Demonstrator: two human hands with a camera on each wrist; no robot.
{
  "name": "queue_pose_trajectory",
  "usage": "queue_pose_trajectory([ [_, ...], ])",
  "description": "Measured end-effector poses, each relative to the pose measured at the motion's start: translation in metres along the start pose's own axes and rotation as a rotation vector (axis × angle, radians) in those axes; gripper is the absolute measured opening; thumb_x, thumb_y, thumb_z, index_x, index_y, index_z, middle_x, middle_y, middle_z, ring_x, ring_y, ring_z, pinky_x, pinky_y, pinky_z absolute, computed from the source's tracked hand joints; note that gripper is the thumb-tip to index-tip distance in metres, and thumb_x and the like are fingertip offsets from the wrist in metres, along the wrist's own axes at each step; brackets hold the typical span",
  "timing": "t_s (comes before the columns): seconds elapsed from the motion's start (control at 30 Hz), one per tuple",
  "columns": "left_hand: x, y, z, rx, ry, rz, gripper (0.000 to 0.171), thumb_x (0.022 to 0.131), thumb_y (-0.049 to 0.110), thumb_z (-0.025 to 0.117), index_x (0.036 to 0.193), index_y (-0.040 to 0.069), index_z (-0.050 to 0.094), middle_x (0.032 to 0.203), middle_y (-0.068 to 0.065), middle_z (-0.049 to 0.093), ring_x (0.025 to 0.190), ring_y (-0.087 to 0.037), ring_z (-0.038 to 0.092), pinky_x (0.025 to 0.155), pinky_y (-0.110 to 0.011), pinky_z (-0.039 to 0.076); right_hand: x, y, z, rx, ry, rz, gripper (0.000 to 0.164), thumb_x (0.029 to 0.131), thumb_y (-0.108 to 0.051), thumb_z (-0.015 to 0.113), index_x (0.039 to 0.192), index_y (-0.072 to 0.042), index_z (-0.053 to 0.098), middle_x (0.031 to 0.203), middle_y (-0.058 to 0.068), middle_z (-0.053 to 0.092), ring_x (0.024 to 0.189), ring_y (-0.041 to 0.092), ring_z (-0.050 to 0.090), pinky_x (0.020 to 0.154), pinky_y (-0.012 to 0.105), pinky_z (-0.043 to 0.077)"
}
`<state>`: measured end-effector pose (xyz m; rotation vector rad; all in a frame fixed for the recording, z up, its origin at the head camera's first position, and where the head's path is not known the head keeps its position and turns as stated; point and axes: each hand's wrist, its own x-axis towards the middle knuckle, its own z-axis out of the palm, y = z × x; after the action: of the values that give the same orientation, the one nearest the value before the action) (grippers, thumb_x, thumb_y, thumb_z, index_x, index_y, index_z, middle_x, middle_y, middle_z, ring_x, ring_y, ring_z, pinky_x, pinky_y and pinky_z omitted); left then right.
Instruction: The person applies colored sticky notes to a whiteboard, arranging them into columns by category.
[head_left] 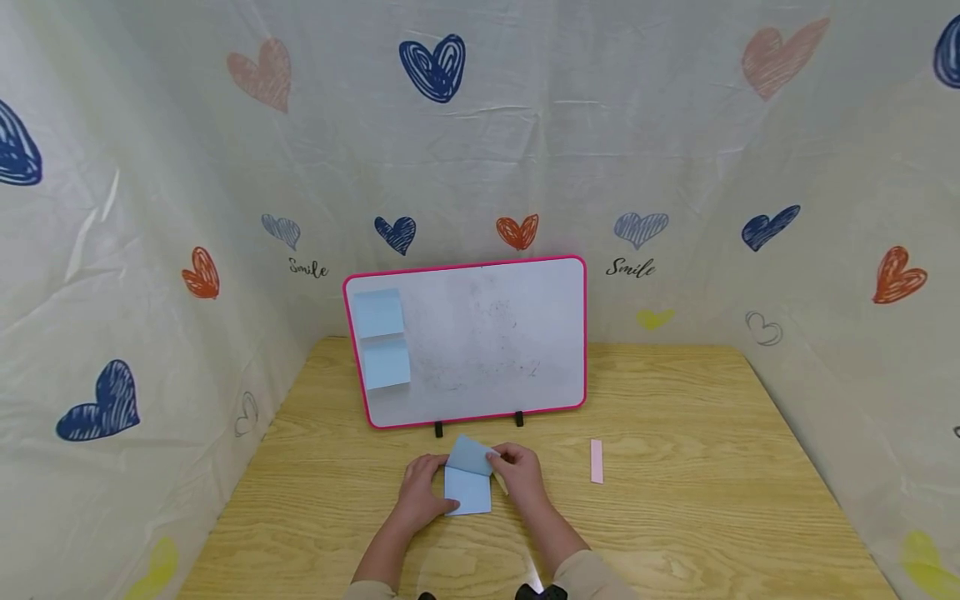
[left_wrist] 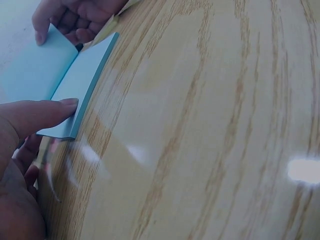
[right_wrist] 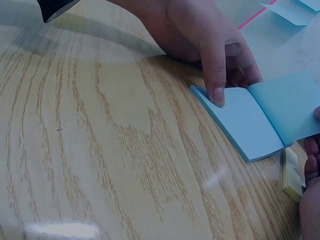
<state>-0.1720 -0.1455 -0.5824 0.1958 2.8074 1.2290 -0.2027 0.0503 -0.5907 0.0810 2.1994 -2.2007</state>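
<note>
A pad of light blue sticky notes [head_left: 468, 493] lies between the hands, in front of the whiteboard. My left hand [head_left: 422, 493] grips its left side, thumb [right_wrist: 215, 75] on the top face and fingers at the edge. The pad's top sheet [head_left: 469, 455] is lifted and folded back toward the board, still joined along a crease. My right hand [head_left: 521, 475] pinches that sheet's right corner between thumb and fingers. A yellow sticky-note pad [right_wrist: 292, 176] is beside the blue one, under the right hand and mostly hidden in the head view.
Behind the hands a pink-rimmed whiteboard [head_left: 487, 333] stands tilted on black feet [head_left: 519, 419]. Two blue notes, an upper one [head_left: 378, 313] and a lower one [head_left: 387, 363], stick to its left side. A narrow pink strip [head_left: 596, 461] lies on the wooden table [head_left: 690, 500] to the right.
</note>
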Motion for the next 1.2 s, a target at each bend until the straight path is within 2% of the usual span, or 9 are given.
queue_pose_trajectory([
  [0.27,-0.001,-0.001,0.0,-0.031,-0.008,-0.013,0.074,0.069,0.01,0.088,0.132,-0.001,0.052,0.137,-0.021,0.046,0.133,-0.046,0.026,0.106,-0.061,0.026,0.006,0.002,-0.002,-0.12,-0.014,-0.065,0.012,0.085,-0.008,0.073,0.091,0.003,0.073,0.079,0.002,0.062,0.076,0.016,0.052,0.066,0.025,0.046],
  [0.47,0.0,-0.002,0.001,-0.038,-0.003,-0.012,0.075,0.068,0.009,0.088,0.132,-0.002,0.051,0.136,-0.021,0.047,0.132,-0.045,0.027,0.106,-0.061,0.026,0.007,-0.005,-0.007,-0.154,-0.054,-0.129,0.007,0.085,-0.002,0.072,0.088,0.003,0.073,0.077,0.003,0.063,0.07,0.012,0.051,0.06,0.022,0.045],
  [0.57,0.0,-0.002,0.002,-0.035,0.001,-0.015,0.077,0.067,0.009,0.089,0.133,-0.001,0.05,0.135,-0.02,0.048,0.132,-0.045,0.027,0.106,-0.061,0.026,-0.001,-0.021,-0.009,-0.182,-0.072,-0.2,0.005,0.084,0.004,0.07,0.086,0.007,0.072,0.077,0.007,0.064,0.067,0.011,0.05,0.058,0.022,0.045],
  [0.67,0.0,-0.001,0.002,-0.034,0.001,-0.017,0.078,0.067,0.008,0.089,0.134,-0.001,0.05,0.134,-0.019,0.049,0.132,-0.046,0.027,0.106,-0.061,0.025,0.0,-0.021,-0.01,-0.212,-0.079,-0.274,0.003,0.082,0.006,0.071,0.085,0.006,0.072,0.076,0.007,0.065,0.065,0.01,0.05,0.057,0.022,0.045],
  [0.8,-0.001,0.0,0.001,-0.04,0.0,-0.015,0.079,0.067,0.008,0.088,0.135,-0.002,0.048,0.132,-0.019,0.05,0.132,-0.046,0.027,0.106,-0.061,0.025,0.011,-0.002,-0.014,-0.262,-0.081,-0.361,0.007,0.08,0.005,0.073,0.081,-0.003,0.074,0.076,0.002,0.066,0.066,0.008,0.052,0.059,0.023,0.047],
  [0.97,-0.001,0.0,0.0,-0.043,0.01,0.007,0.076,0.067,0.007,0.088,0.133,-0.001,0.05,0.13,-0.017,0.051,0.131,-0.046,0.028,0.106,-0.061,0.025,0.011,-0.005,-0.019,-0.324,-0.085,-0.456,0.007,0.078,0.003,0.074,0.078,-0.004,0.073,0.076,0.001,0.066,0.067,0.01,0.055,0.058,0.024,0.049],
  [1.2,-0.001,0.0,-0.001,-0.032,0.015,0.036,0.065,0.067,0.006,0.088,0.125,0.007,0.059,0.127,-0.016,0.053,0.13,-0.045,0.03,0.105,-0.061,0.026,0.011,-0.004,-0.026,-0.372,-0.082,-0.466,0.01,0.078,0.002,0.075,0.078,-0.007,0.073,0.075,-0.003,0.065,0.068,0.009,0.055,0.059,0.024,0.049],
])
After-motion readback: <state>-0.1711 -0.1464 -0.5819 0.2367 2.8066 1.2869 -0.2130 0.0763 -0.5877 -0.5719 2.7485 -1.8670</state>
